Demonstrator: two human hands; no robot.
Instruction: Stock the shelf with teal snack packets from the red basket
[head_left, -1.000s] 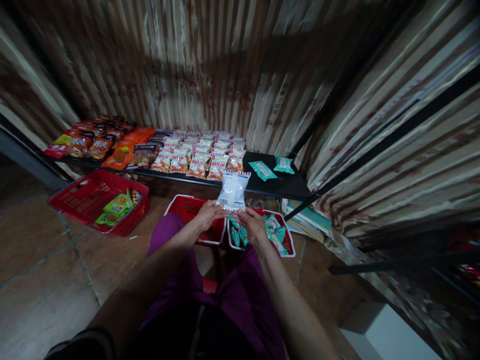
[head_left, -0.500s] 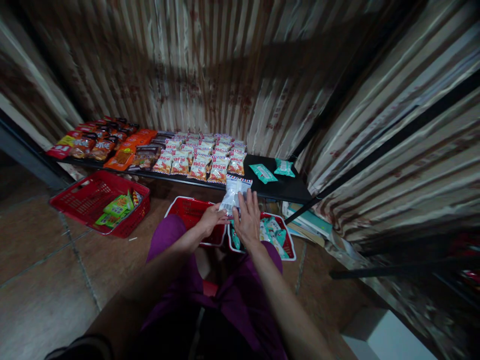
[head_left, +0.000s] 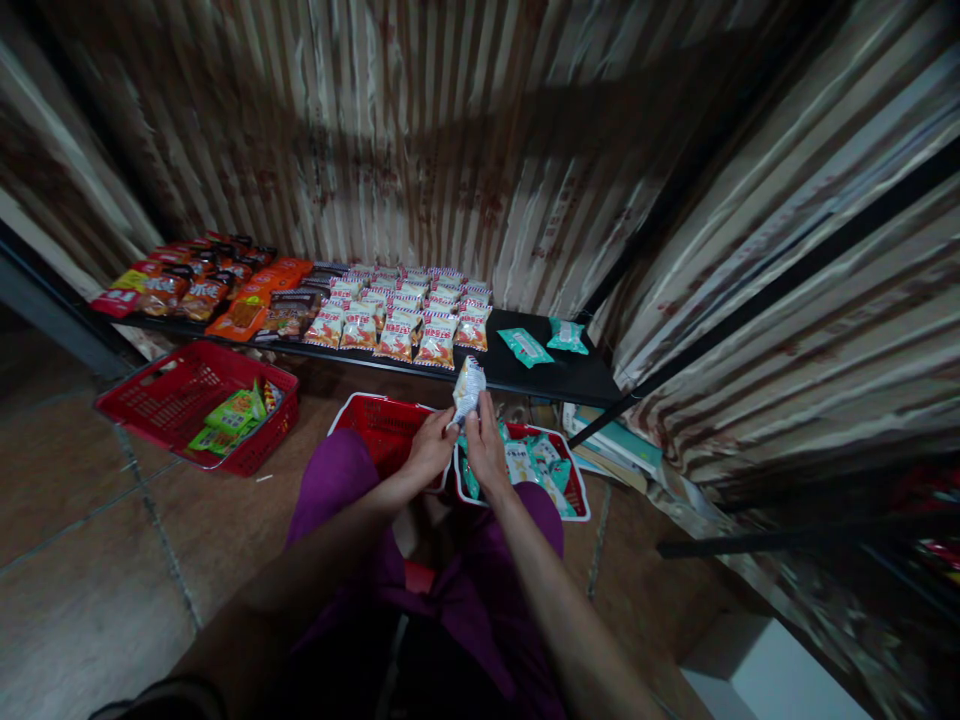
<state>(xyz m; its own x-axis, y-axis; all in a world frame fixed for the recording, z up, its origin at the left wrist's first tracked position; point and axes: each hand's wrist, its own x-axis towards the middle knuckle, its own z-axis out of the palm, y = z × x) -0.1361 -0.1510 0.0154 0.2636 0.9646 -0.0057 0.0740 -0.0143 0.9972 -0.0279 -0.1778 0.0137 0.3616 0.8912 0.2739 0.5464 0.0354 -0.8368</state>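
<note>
Between my two hands is a white snack bag (head_left: pixel 469 388), held edge-on in front of the shelf. My left hand (head_left: pixel 430 447) grips its lower left side, fingers closed on it. My right hand (head_left: pixel 486 455) presses against its right side with thumb and fingers. Just beyond, rows of white and orange snack bags (head_left: pixel 399 333) stand on the black shelf (head_left: pixel 559 378). To their right lie two teal snack packs (head_left: pixel 525 347). Below my hands are a red basket (head_left: pixel 365 408) and a second white-rimmed basket (head_left: pixel 581 500) with teal and white packs in it.
On the shelf's left are orange bags (head_left: pixel 251 300), brown bags (head_left: pixel 206 295) and red packs (head_left: pixel 116 302). A red basket (head_left: pixel 142 400) with green packs (head_left: pixel 234 412) sits on the floor at left. Books (head_left: pixel 622 440) are stacked under the shelf's right end. A slanting black post (head_left: pixel 652 385) crosses there.
The snack bag has turned from its flat printed back to a narrower, edge-on view. My right hand's fingers, earlier spread over the bag's face, have moved to its right side.
</note>
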